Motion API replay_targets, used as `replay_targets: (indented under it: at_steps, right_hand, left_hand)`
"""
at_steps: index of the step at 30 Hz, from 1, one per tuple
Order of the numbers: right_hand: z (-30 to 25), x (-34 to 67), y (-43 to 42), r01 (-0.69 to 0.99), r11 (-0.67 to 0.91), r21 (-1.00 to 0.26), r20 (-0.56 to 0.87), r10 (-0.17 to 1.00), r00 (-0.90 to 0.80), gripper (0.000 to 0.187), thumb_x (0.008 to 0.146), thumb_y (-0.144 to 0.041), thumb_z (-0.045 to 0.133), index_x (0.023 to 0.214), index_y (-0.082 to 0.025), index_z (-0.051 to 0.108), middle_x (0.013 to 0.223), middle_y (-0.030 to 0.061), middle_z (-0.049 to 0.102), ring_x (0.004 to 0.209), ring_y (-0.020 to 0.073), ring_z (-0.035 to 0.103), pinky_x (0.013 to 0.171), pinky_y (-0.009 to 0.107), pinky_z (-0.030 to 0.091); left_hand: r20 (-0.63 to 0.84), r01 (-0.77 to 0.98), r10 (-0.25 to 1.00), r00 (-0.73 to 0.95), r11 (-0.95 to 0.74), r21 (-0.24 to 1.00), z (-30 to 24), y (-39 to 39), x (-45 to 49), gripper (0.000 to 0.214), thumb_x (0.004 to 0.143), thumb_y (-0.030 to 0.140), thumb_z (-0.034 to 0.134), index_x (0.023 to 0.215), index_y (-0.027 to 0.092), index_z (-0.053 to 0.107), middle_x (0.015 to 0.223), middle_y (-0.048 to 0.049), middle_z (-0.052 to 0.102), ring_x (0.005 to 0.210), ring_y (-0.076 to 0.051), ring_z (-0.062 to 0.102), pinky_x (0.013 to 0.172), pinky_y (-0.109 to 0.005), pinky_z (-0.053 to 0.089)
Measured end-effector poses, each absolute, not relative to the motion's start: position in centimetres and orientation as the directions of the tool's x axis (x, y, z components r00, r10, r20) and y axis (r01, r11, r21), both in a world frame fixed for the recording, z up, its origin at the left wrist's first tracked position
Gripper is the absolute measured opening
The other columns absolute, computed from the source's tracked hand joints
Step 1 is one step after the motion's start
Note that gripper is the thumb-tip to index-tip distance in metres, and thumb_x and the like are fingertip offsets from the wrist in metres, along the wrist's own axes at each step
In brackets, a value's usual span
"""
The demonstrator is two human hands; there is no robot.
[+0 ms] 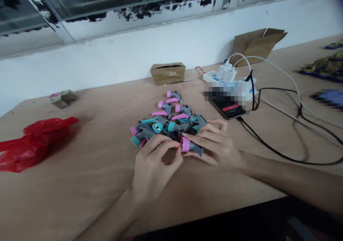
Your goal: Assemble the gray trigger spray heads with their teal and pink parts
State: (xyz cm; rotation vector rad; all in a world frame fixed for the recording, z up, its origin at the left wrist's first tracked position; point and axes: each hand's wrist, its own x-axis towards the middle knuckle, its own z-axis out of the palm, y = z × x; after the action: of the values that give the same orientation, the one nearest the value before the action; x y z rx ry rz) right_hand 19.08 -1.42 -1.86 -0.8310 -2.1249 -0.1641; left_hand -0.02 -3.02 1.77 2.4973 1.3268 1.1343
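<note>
A grey trigger spray head with a pink collar (pixel 185 144) is gripped by my right hand (pixel 218 144), its collar end turned to the left. My left hand (pixel 154 162) has thumb and index finger pinched together right at the collar's opening; whatever lies between these fingertips is too small to make out. Just behind both hands lies a pile of grey spray heads (pixel 160 121), some with teal collars and triggers, others with pink ones. A few pink-collared spray heads (pixel 184 109) lie at the pile's far side.
A red plastic bag (pixel 40 141) lies at the left, near a small block-like bundle (pixel 63 98). Along the wall stand a low cardboard box (pixel 168 74) and an open carton (pixel 249 48). A power strip (pixel 211 76), a phone (pixel 227 107) and looping cables occupy the right.
</note>
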Motion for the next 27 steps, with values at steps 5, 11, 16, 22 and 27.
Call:
replay_targets:
  at_steps: [5,11,16,22,27]
  right_hand:
    - [-1.8,19.0,-1.5,0.619,0.765,-0.178,0.725,0.527,-0.443,0.038,0.079,-0.035,0.06,0.114,-0.022,0.056,0.073,-0.002,0.063,0.075,0.0135,0.053,0.084,0.037,0.028]
    - [-1.5,19.2,-1.3,0.583,0.726,-0.365,0.713,0.621,-0.327,0.037,0.076,-0.037,0.064,0.11,-0.022,0.059,0.074,-0.001,0.065,0.075,0.0137,0.056,0.085,0.038,0.033]
    - [-1.7,19.3,-1.1,0.484,0.741,-0.465,0.703,0.642,-0.308,0.043,0.074,-0.03,0.066,0.115,-0.023,0.055,0.091,0.0022,0.068,0.08,0.0139,0.06,0.091,0.039,0.035]
    - [-1.9,19.0,-1.3,0.348,0.737,-0.579,0.688,0.671,-0.276,0.042,0.068,-0.025,0.072,0.108,-0.026,0.06,0.091,0.0001,0.07,0.08,0.0143,0.063,0.095,0.041,0.035]
    - [-2.0,19.0,-1.4,0.308,0.715,-0.627,0.662,0.698,-0.273,0.041,0.067,-0.028,0.072,0.107,-0.029,0.062,0.091,-0.0004,0.071,0.081,0.0169,0.063,0.094,0.045,0.037]
  left_hand:
    - [0.53,0.72,0.765,0.367,-0.594,0.359,1.6,-2.8,-0.4,0.011,0.077,0.013,0.054,0.074,0.019,0.062,0.078,0.0,0.061,0.075,-0.014,0.058,0.069,-0.027,0.048]
    - [0.396,0.614,0.918,0.019,-0.324,0.72,3.4,-1.1,-2.5,0.005,0.077,0.023,0.058,0.075,0.019,0.061,0.077,0.0006,0.059,0.062,-0.011,0.052,0.054,-0.022,0.043]
    - [0.077,0.245,0.966,0.247,-0.139,0.96,3.7,-1.3,-1.9,0.015,0.08,0.025,0.054,0.069,0.017,0.06,0.061,0.0025,0.053,0.051,-0.007,0.047,0.046,-0.018,0.041]
    - [-0.052,0.202,0.934,0.354,-0.022,0.979,3.5,-1.8,-1.1,0.016,0.08,0.025,0.055,0.067,0.016,0.062,0.056,0.002,0.052,0.052,-0.008,0.047,0.044,-0.017,0.039]
    - [-0.088,0.277,0.924,0.371,-0.019,0.961,3.7,-1.9,-1.0,0.013,0.077,0.026,0.058,0.07,0.016,0.062,0.057,0.0021,0.052,0.052,-0.009,0.048,0.044,-0.017,0.039]
